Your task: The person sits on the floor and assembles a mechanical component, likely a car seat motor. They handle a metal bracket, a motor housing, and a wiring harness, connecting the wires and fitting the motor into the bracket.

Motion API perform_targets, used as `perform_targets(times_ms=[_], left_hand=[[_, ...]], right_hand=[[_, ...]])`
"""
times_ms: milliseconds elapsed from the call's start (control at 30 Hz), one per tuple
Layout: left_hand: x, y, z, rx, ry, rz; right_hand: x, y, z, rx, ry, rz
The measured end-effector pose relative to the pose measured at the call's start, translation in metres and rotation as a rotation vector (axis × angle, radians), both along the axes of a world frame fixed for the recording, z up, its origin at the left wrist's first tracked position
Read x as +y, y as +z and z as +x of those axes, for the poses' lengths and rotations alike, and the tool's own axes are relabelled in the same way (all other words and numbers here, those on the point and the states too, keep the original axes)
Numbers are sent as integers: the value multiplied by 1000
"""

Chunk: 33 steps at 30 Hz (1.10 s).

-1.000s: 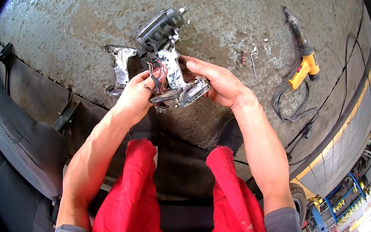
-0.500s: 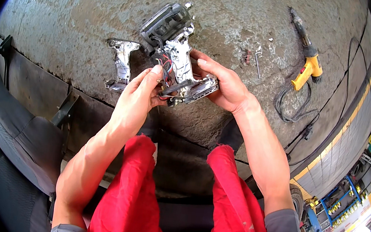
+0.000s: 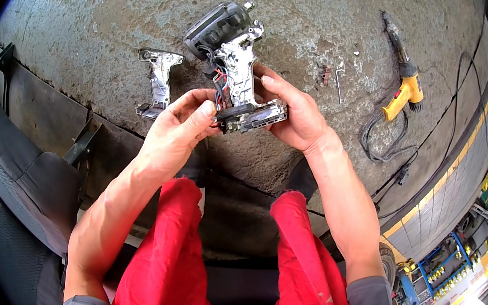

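An opened power tool (image 3: 241, 73) with a bared silver-white inner handle half is between my hands. At its upper end sits a bulky black body (image 3: 219, 27) with a small metal tip. Red and dark wires (image 3: 221, 86) run down the left side of the handle to a black part (image 3: 235, 112) at its base. My right hand (image 3: 298, 111) is closed around the handle and base from the right. Thumb and fingers of my left hand (image 3: 187, 118) pinch at the wires beside the base; the fingertips are partly hidden.
The matching housing half (image 3: 160, 81) lies left on the worn ground. To the right are a small reddish-brown part (image 3: 326, 75), a hex key (image 3: 339, 85) and a yellow heat gun (image 3: 409, 90) with its coiled cable (image 3: 373, 138). A black seat (image 3: 20, 186) stands at the left.
My left hand has shifted slightly down and turned, its thumb moving from the upper wires to beside the base. The black part at the base shows more fully. My right hand keeps its hold.
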<state>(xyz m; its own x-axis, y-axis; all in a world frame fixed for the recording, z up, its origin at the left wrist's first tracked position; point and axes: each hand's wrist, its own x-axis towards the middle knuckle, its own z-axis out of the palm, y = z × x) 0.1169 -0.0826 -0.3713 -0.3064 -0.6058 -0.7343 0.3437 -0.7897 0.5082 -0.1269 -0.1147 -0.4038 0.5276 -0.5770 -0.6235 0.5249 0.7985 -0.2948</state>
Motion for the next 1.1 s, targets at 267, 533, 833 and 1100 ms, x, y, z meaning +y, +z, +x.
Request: perform_targets(times_ms=[267, 533, 833, 1100], left_hand=[[1, -4, 2, 91, 51, 11], [4, -19, 5, 43, -75, -123], [-3, -15, 6, -3, -192, -182], [-4, -14, 8, -29, -221, -187]], right_hand=[[3, 0, 3, 22, -14, -39], [15, -4, 9, 4, -99, -110], [24, -17, 12, 20, -126, -128], [27, -19, 12, 69, -142, -97]])
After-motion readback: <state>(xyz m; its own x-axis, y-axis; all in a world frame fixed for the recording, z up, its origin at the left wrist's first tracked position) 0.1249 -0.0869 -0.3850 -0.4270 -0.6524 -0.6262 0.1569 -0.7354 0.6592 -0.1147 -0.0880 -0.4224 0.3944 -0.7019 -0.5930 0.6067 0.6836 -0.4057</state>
